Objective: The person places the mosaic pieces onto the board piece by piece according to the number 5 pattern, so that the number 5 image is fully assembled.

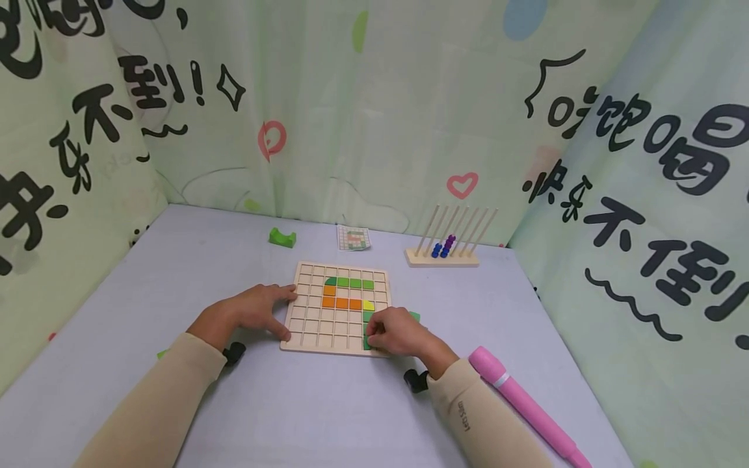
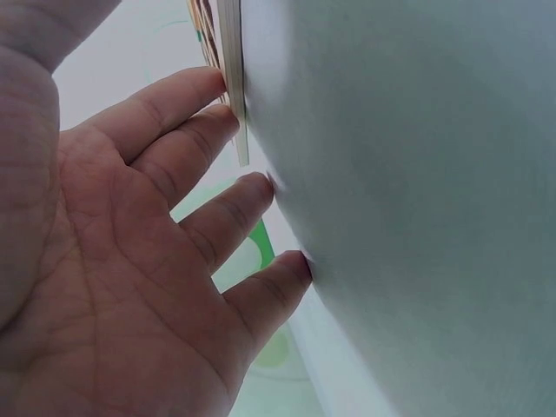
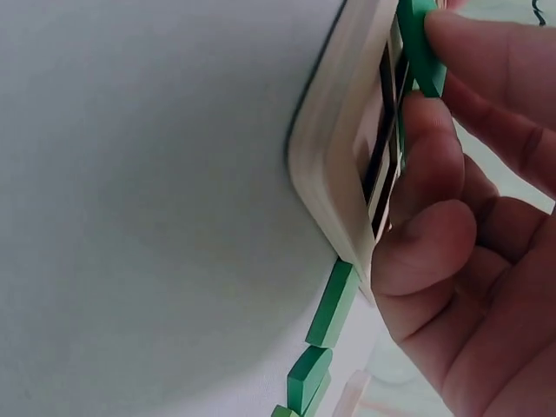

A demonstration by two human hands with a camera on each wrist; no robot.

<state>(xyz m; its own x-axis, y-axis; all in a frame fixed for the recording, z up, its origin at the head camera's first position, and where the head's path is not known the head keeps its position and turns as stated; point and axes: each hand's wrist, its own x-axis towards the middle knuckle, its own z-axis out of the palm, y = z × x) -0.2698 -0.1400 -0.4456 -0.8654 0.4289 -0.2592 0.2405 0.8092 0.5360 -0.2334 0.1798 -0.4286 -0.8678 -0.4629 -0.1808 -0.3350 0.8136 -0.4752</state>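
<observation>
A square wooden grid board [image 1: 328, 338] lies on the table with green, orange and yellow tiles set in some cells. My left hand [image 1: 251, 309] steadies its left edge, fingers spread and fairly straight; in the left wrist view two fingertips [image 2: 228, 117] touch the board's side [image 2: 232, 52]. Over the lower right cells, my right hand [image 1: 400, 333] pinches a green tile [image 3: 423, 48] between thumb and finger. The other fingers are curled in beneath. Whether that tile is fully seated in its cell cannot be told. Loose green tiles [image 3: 333, 304] lie beside the board's right edge.
A green curved block [image 1: 283, 238] and a printed pattern card [image 1: 354, 238] lie behind the board. A peg stand [image 1: 441, 260] with blue and purple beads is at back right. A pink stick [image 1: 526, 404] lies beside my right forearm. Printed curtains [image 1: 363, 117] surround the table.
</observation>
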